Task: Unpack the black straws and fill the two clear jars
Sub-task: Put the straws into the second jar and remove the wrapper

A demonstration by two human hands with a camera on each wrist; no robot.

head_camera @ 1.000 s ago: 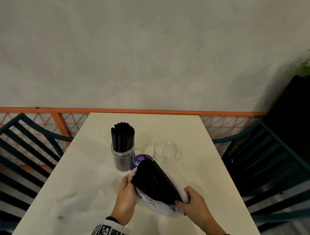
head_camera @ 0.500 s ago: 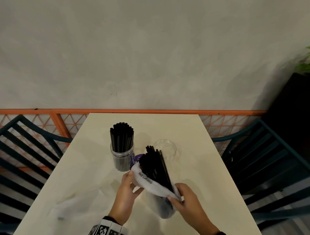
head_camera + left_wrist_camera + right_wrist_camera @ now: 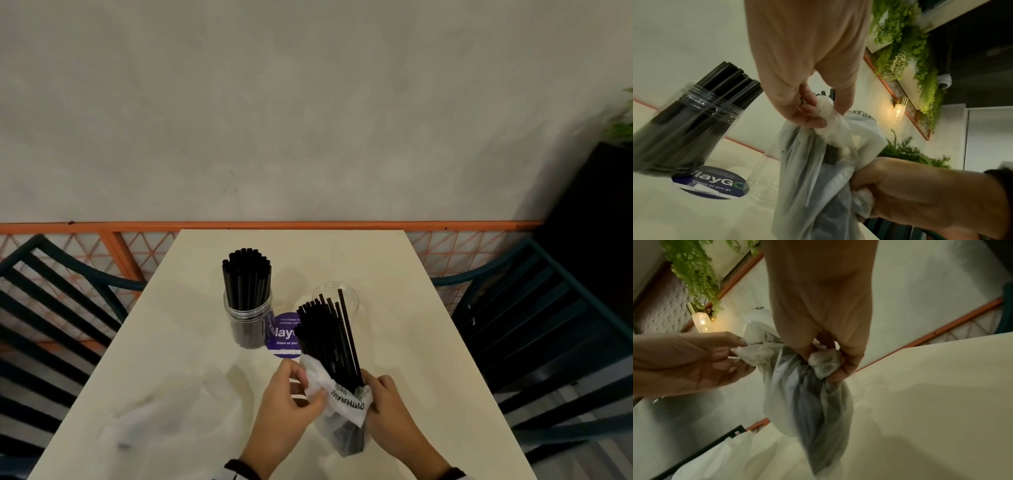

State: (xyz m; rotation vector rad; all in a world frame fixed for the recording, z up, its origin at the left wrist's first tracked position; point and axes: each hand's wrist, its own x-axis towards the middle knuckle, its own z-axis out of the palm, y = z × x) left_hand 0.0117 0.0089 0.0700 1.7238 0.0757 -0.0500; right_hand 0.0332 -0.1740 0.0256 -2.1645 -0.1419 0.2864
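Note:
On the white table (image 3: 394, 291) a clear jar (image 3: 248, 308) packed with black straws stands left of an empty clear jar (image 3: 351, 298). In front of them a bundle of black straws (image 3: 329, 339) stands nearly upright in a thin white plastic bag (image 3: 342, 425) whose bottom rests on the table. My left hand (image 3: 310, 389) pinches the bunched bag rim on the left, with finger and thumb (image 3: 818, 120) closed on the plastic. On the right side, my right hand (image 3: 373, 397) grips the rim, its fingers (image 3: 834, 369) curled round a wad of bag (image 3: 807, 402).
A round purple sticker (image 3: 284, 334) lies on the table between the jars. Another empty plastic bag (image 3: 147, 425) lies crumpled at the front left. Dark teal slatted chairs (image 3: 548, 325) flank the table, and an orange rail (image 3: 308, 225) runs along the wall behind.
The straw bundle swung from lying tilted across my hands to standing upright. The bag has slid down the straws, baring more of their length, and both hands moved lower with the rim.

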